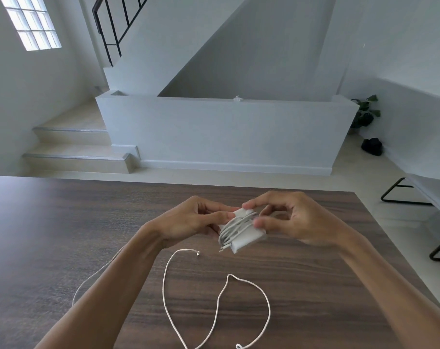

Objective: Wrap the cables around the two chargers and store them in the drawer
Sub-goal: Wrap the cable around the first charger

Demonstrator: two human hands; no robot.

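Low in the frame, loose white cable point(215, 302) looping across the wooden table point(314, 285). At centre, above it, white charger point(241, 231) with cord wound round, pinched between left hand point(188, 222) and right hand point(289, 217), fingers curled onto it. Beyond, upper left, stairs point(73, 144).

Two bare forearms, no sleeves visible; hands: left point(188, 220), right point(293, 219), no rings or watch seen.
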